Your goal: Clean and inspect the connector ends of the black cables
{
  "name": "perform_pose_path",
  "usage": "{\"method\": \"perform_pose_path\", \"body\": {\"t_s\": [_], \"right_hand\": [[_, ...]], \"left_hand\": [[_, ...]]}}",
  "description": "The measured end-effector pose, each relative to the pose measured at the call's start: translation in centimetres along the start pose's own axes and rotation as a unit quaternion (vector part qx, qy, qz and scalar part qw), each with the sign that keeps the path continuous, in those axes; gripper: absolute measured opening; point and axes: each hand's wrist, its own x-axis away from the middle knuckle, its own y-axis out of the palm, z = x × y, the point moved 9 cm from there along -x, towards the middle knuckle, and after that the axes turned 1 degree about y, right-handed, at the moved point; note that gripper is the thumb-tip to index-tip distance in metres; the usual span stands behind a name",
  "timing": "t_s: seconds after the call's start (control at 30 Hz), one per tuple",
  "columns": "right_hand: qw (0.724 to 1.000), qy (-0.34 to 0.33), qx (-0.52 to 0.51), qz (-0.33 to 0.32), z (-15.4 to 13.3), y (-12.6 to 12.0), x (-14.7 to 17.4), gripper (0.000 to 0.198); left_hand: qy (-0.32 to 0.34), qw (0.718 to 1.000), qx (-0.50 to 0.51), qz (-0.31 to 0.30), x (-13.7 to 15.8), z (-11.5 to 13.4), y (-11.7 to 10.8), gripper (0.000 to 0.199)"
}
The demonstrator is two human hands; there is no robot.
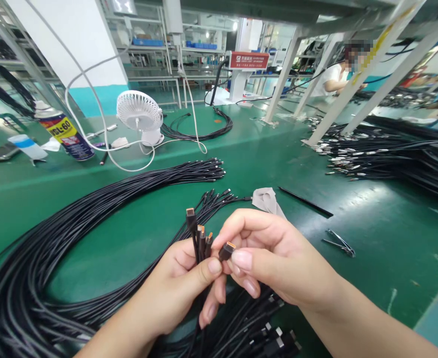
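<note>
Several black cables (191, 222) with orange-tipped plugs stand upright in my left hand (189, 278), which is closed round them below the plugs. My right hand (271, 253) pinches one cable plug (226, 251) between thumb and fingers, its orange end facing up and right. The two hands touch or nearly touch at this plug. Below them lies a bunch of black cables (271, 338) with metal plug ends, partly hidden by my hands. Just beyond, more cable ends (219, 199) fan out, one reaching a crumpled grey cloth (266, 200).
A thick curved bundle of black cables (54, 223) fills the left. Tweezers (341, 243) and a thin black strip (305, 201) lie at right. Farther back are a white fan (139, 110), a spray can (67, 134), a cable pile (397, 149), slanted posts (284, 74) and a person (334, 79).
</note>
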Motion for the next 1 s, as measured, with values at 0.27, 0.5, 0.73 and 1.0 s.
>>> {"method": "perform_pose_path", "body": {"t_s": [0.27, 0.5, 0.73, 1.0], "right_hand": [[0.999, 0.004, 0.029, 0.012, -0.29, 0.11, -0.02, 0.011], [0.999, 0.018, 0.037, 0.029, -0.15, -0.07, -0.04, 0.011], [0.998, 0.017, 0.042, 0.039, -0.32, 0.02, 0.09, 0.015], [0.999, 0.010, 0.040, 0.029, -0.32, 0.22, 0.03, 0.011]], "left_hand": [[0.000, 1.000, -0.007, -0.001, -0.05, -0.01, -0.06, 0.029], [-0.001, 1.000, 0.001, 0.001, 0.01, -0.19, -0.21, 0.025], [-0.008, 1.000, 0.001, -0.002, -0.07, -0.18, -0.29, 0.026], [-0.021, 1.000, -0.008, 0.001, -0.14, -0.36, -0.33, 0.029]]}}
